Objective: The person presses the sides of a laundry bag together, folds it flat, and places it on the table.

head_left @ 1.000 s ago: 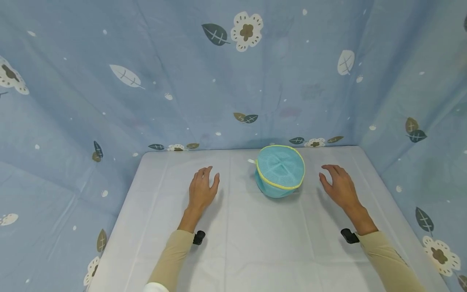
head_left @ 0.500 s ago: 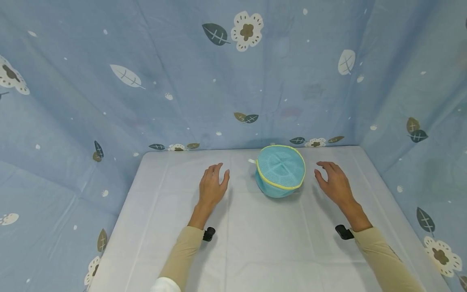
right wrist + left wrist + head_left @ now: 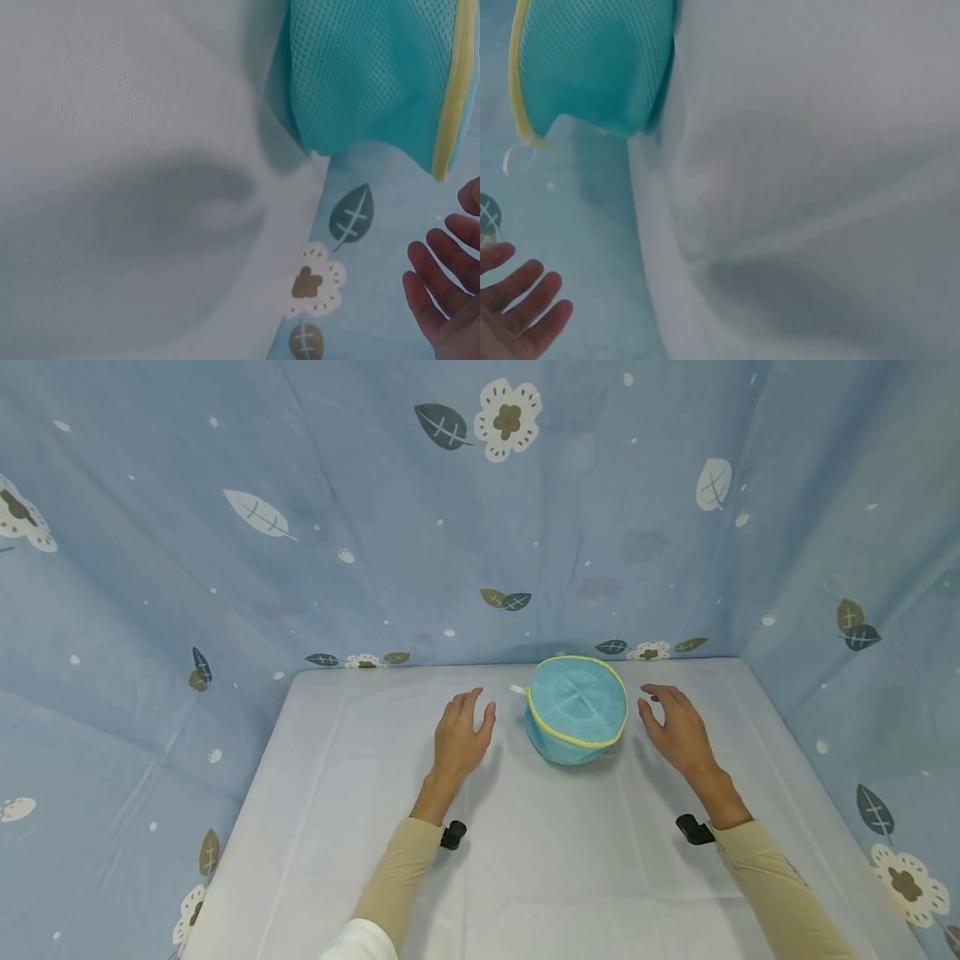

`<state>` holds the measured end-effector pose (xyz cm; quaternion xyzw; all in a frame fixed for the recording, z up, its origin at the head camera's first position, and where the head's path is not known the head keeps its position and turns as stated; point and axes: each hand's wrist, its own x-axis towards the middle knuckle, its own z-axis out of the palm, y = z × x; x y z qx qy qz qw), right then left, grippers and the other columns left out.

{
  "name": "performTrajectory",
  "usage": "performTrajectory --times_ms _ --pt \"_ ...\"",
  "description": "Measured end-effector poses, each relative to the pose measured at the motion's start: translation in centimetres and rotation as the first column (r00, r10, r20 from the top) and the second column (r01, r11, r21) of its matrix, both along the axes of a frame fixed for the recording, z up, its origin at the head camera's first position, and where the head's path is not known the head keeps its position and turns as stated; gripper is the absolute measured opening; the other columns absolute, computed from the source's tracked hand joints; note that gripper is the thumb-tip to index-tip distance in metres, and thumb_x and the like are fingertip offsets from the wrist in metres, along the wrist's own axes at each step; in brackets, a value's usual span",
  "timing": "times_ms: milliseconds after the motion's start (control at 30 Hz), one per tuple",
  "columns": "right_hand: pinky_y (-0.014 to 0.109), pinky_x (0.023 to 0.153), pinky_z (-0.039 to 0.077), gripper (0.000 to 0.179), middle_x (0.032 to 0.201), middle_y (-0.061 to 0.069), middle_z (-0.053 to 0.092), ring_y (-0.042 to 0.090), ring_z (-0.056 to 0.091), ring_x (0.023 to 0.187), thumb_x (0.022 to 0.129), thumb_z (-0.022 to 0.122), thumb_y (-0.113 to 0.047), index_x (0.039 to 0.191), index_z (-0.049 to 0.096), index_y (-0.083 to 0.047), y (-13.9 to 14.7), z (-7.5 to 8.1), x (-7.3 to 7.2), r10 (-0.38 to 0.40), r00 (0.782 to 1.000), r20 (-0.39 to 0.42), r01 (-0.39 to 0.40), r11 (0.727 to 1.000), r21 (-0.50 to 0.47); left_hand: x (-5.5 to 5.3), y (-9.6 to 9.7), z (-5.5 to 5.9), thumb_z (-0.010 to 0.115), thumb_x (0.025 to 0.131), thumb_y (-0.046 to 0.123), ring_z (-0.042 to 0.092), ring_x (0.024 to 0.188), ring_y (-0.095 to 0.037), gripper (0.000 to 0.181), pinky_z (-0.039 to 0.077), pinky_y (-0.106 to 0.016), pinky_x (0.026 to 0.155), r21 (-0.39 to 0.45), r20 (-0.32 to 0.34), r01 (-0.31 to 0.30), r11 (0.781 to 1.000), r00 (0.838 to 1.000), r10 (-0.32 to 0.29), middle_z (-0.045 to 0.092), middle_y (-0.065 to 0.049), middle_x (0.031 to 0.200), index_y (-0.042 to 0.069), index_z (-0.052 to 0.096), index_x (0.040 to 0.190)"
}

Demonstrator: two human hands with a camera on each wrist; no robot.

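Note:
A round turquoise mesh laundry bag (image 3: pixel 576 702) with yellow trim and a small white loop stands near the far edge of the table. To its left, my left hand (image 3: pixel 460 739) hovers with relaxed, spread fingers, apart from the bag. On the other side my right hand (image 3: pixel 678 731) is close to the bag, its fingers gently bent and holding nothing. The left wrist view has the bag (image 3: pixel 592 67) at top left above the left fingers (image 3: pixel 536 300). In the right wrist view the bag's mesh side (image 3: pixel 367 75) sags slightly, with the right fingers (image 3: pixel 435 277) below it.
A white cloth covers the table (image 3: pixel 555 860). Blue curtain fabric (image 3: pixel 375 485) with leaf and flower prints hangs behind and along both sides. A black wrist camera (image 3: pixel 453 835) sits at the left cuff, another black camera (image 3: pixel 693 829) at the right.
My left hand has moved right and slightly forward toward the mesh laundry bag. The right hand has moved a little left and forward toward it. The bag has stayed in place.

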<state>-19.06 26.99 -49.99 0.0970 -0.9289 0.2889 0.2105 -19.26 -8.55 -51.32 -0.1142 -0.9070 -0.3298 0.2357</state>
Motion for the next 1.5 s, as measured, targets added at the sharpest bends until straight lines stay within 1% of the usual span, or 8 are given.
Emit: performTrajectory --times_ms 333,433,600,933,1133,1233,1400,1500 --pt "0.061 0.092 0.052 0.036 0.129 0.027 0.061 0.044 0.061 0.114 0.105 0.059 -0.013 0.134 0.058 0.007 -1.1 -0.2 -0.5 0.017 0.999 0.048 -0.015 0.999 -0.042 0.0 2.4 0.3 0.059 0.105 0.029 0.067 0.108 -0.033 0.041 0.059 -0.045 0.086 0.049 0.010 0.040 0.998 0.999 -0.040 0.067 -0.020 0.120 -0.001 0.063 0.133" --pt "0.060 0.090 0.053 0.037 0.129 0.027 0.061 0.044 0.062 0.113 0.105 0.059 -0.013 0.136 0.056 0.007 -1.5 -0.4 -0.7 0.033 0.998 0.051 -0.031 0.998 -0.055 0.0 3.1 0.4 0.059 0.105 0.028 0.067 0.105 -0.030 0.041 0.060 -0.042 0.083 0.091 0.043 0.061 0.994 0.997 -0.065 0.067 -0.018 0.120 0.000 0.061 0.135" --pt "0.058 0.089 0.055 0.040 0.126 0.027 0.062 0.042 0.064 0.108 0.105 0.058 -0.012 0.139 0.053 0.008 -1.8 -0.6 -1.1 0.048 0.997 0.055 -0.045 0.997 -0.067 -0.2 4.1 0.4 0.060 0.105 0.025 0.067 0.104 -0.033 0.040 0.058 -0.041 0.081 0.188 0.107 0.100 0.977 0.987 -0.121 0.066 -0.019 0.120 0.000 0.059 0.138" --pt "0.052 0.077 0.057 0.041 0.118 0.029 0.065 0.039 0.066 0.095 0.104 0.059 -0.010 0.139 0.052 0.012 -2.4 -0.4 -1.2 0.079 0.996 0.039 -0.074 0.990 -0.122 -0.7 5.9 0.4 0.062 0.105 0.022 0.068 0.094 -0.026 0.040 0.059 -0.030 0.080 0.299 0.126 0.130 0.945 0.977 -0.175 0.067 -0.018 0.111 -0.007 0.062 0.131" --pt "0.050 0.073 0.057 0.040 0.115 0.029 0.066 0.039 0.067 0.092 0.102 0.062 -0.006 0.136 0.055 0.013 -2.5 -0.4 -1.5 0.091 0.995 0.026 -0.086 0.984 -0.153 -0.8 6.5 0.7 0.065 0.103 0.016 0.069 0.093 -0.026 0.037 0.060 -0.026 0.078 0.394 0.147 0.139 0.908 0.966 -0.211 0.066 -0.018 0.107 -0.010 0.063 0.128" --pt "0.052 0.074 0.058 0.039 0.115 0.029 0.065 0.041 0.068 0.093 0.101 0.063 -0.005 0.135 0.056 0.013 -2.6 -0.3 -1.5 0.097 0.995 0.038 -0.088 0.980 -0.178 -0.8 6.6 1.0 0.068 0.100 0.013 0.070 0.094 -0.027 0.036 0.060 -0.025 0.078 0.453 0.177 0.118 0.884 0.960 -0.219 0.067 -0.018 0.108 -0.010 0.064 0.128" --pt "0.051 0.079 0.059 0.040 0.117 0.030 0.064 0.043 0.067 0.098 0.103 0.064 -0.010 0.136 0.056 0.012 -2.5 0.3 -1.4 0.094 0.987 0.132 -0.063 0.974 -0.220 -0.9 6.5 1.3 0.073 0.096 0.011 0.070 0.097 -0.026 0.040 0.060 -0.024 0.078 0.524 0.253 0.049 0.850 0.944 -0.211 0.070 -0.017 0.110 -0.008 0.064 0.130" --pt "0.036 0.077 0.060 0.042 0.117 0.028 0.064 0.040 0.066 0.099 0.104 0.063 -0.016 0.137 0.057 0.009 -2.5 0.7 -1.3 0.090 0.974 0.210 -0.036 0.968 -0.249 -0.9 6.4 1.5 0.074 0.096 0.012 0.070 0.098 -0.023 0.039 0.060 -0.024 0.079 0.567 0.302 0.013 0.824 0.927 -0.223 0.071 -0.014 0.110 -0.005 0.066 0.130"
